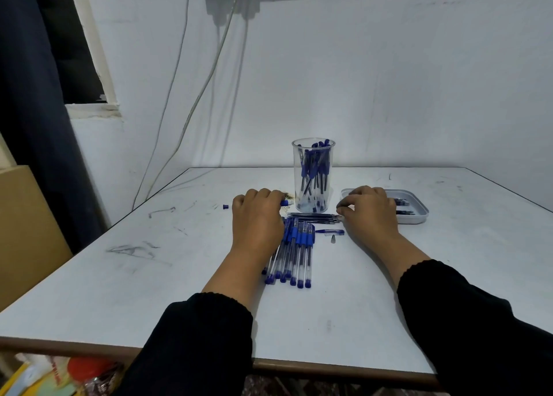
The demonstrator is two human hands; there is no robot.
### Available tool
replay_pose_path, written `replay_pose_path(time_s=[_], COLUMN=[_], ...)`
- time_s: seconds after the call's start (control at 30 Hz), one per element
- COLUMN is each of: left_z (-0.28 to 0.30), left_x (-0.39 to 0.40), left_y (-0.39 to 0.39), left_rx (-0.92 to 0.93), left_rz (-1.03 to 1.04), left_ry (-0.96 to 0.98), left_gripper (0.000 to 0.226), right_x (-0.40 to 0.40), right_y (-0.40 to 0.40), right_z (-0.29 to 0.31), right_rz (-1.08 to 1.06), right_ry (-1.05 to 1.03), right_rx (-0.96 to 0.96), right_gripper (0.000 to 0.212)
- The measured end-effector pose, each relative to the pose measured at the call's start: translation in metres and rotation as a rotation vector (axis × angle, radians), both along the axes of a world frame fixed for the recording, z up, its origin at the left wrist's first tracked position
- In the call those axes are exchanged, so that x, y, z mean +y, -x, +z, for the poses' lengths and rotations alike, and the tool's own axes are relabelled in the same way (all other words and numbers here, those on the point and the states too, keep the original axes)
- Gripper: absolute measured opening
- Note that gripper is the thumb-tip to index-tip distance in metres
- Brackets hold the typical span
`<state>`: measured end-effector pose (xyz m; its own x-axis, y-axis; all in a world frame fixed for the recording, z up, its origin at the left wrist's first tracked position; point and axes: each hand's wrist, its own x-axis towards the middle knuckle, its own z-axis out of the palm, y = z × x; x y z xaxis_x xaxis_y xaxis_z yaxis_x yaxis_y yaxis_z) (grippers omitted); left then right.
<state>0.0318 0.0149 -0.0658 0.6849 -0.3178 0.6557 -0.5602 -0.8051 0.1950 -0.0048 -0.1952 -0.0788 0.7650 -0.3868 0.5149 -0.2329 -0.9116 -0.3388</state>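
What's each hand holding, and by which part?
Left hand grips a pen, blue end showing. Right hand touches the refills at their right end; hold unclear.

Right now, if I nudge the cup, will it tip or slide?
A high nudge probably tips it: the cup is tall and narrow, and its pens lean toward the rim. It looks like thin clear plastic, so likely light. The table looks smooth, so a low push may slide it.
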Motion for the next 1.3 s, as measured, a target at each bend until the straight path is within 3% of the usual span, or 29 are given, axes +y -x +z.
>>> replay_pose_path(time_s=[0.13, 0.27, 0.5, 0.97, 1.3], left_z=[-0.001, -0.004, -0.004, -0.005, -0.004], left_x=[-0.002, -0.004, -0.004, -0.004, -0.005], left_y=[0.003, 0.002, 0.003, 0.003, 0.004], left_rx=[-0.027, -0.052, -0.050, -0.055, -0.042], left_rz=[-0.065, -0.106, -0.127, -0.137, -0.135], left_ry=[0.030, 0.017, 0.017, 0.026, 0.016], left_gripper=[0.032, 0.031, 0.029, 0.026, 0.027], right_x=[-0.016, -0.040, -0.050, -0.051, -0.050], right_y=[0.004, 0.013, 0.012, 0.010, 0.010], right_z=[0.007, 0.008, 0.006, 0.006, 0.003], right_rz=[-0.009, -0.078, -0.165, -0.240, -0.234], right_ry=[-0.100, -0.216, -0.213, -0.215, -0.184], right_rx=[-0.115, -0.015, 0.190, 0.173, 0.168], right_gripper=[0.017, 0.024, 0.028, 0.019, 0.028])
